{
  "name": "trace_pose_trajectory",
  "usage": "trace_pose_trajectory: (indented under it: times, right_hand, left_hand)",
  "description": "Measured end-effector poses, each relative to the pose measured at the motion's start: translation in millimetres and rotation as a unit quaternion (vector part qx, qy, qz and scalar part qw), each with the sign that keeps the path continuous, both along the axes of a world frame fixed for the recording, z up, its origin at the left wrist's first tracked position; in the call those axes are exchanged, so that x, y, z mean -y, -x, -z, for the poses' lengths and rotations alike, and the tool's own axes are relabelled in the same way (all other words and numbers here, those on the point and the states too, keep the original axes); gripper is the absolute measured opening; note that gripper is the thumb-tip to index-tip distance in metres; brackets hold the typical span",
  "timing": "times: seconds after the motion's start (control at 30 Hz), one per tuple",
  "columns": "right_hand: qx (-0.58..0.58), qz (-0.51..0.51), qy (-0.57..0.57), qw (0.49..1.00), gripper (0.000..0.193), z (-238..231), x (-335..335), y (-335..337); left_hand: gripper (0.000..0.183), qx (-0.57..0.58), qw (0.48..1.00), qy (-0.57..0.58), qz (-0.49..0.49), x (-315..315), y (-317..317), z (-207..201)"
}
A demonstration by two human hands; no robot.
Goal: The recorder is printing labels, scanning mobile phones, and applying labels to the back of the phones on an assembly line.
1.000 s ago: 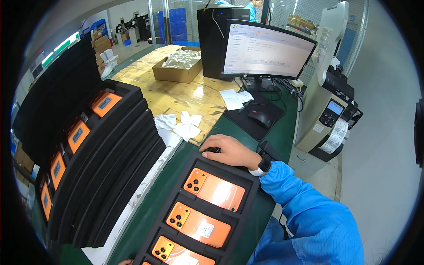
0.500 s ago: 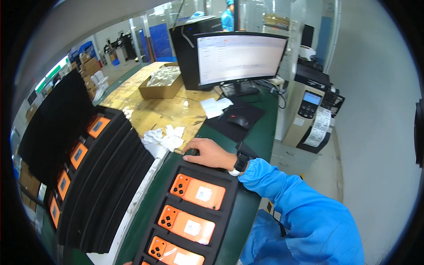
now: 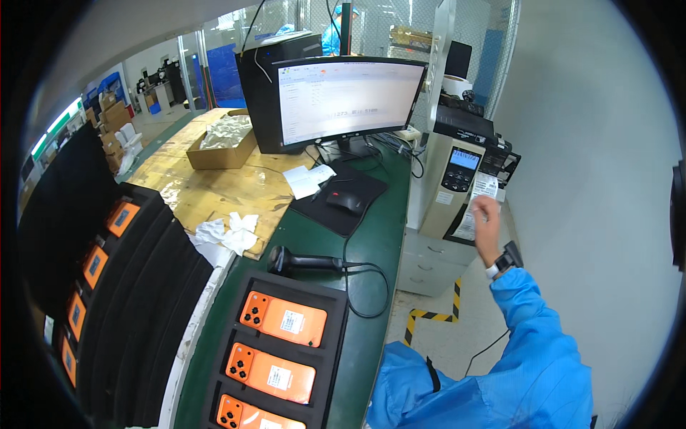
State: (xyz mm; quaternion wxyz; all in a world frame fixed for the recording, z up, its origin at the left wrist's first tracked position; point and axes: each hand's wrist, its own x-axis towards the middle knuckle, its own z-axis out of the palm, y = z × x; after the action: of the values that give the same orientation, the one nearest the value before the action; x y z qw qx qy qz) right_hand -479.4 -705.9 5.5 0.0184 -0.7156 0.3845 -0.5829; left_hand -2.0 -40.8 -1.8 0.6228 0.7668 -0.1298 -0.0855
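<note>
- Right hand [image 3: 489,230] is seen raised at the front of the label printer [image 3: 441,187], well apart from the bench; back of hand is turned to the camera.
- Fingers are curled and drawn narrow, thumb side near the index; whether paper is pinched cannot be told, since the fingertips are partly hidden by the hand itself.
- Label strip [image 3: 485,187], white and printed, is located right at the fingers: one part is shown just above them, another just below and to their left; the middle is covered by the hand.
- Key relation: strip's long axis is run steeply from upper right to lower left, passing behind the fingers as viewed; it is crossed by the hand from the lower right. Contact cannot be confirmed.
- Right hand is the nearer one; left hand is not shown.
- Printer body is placed left of and behind the fingers.
- Handheld scanner [image 3: 307,263] is laid on the bench, left of and lower than the fingers, well apart, untouched.
- Black tray [image 3: 336,314] is set farther to the lower left of the fingers; orange phones [image 3: 306,325] are seated in it, with white stickers [image 3: 292,322] visible.
- Mouse [image 3: 344,202] is positioned left of the fingers, on a dark pad [image 3: 314,213].
</note>
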Motion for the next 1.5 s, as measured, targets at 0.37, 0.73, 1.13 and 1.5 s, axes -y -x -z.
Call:
trace_pose_trajectory:
  times: [0.37, 0.73, 1.13, 1.5]
  right_hand:
    - [0.405, -0.135, -0.399, 0.812, 0.051, -19.5, 91.3, 101.3]
    - [-0.08, -0.01, -0.486, 0.87, 0.038, -31.9, 55.3, 116.9]
    - [-0.316, -0.657, -0.476, 0.492, 0.044, -71.2, -183.0, -216.1]
    - [-0.448, -0.744, -0.32, 0.379, 0.046, -85.0, -205.0, -303.8]
  left_hand:
    - [0.032, -0.035, 0.999, 0.024, -0.034, 2.3, 1.6, -0.3]
    - [0.028, 0.435, 0.813, 0.15, 0.355, -23.7, -97.1, 65.1]
    - [0.043, -0.15, 0.946, 0.064, 0.279, 118.7, 93.4, -107.5]
    - [0.029, -0.113, 0.991, 0.067, -0.014, 60.9, 94.7, -75.6]
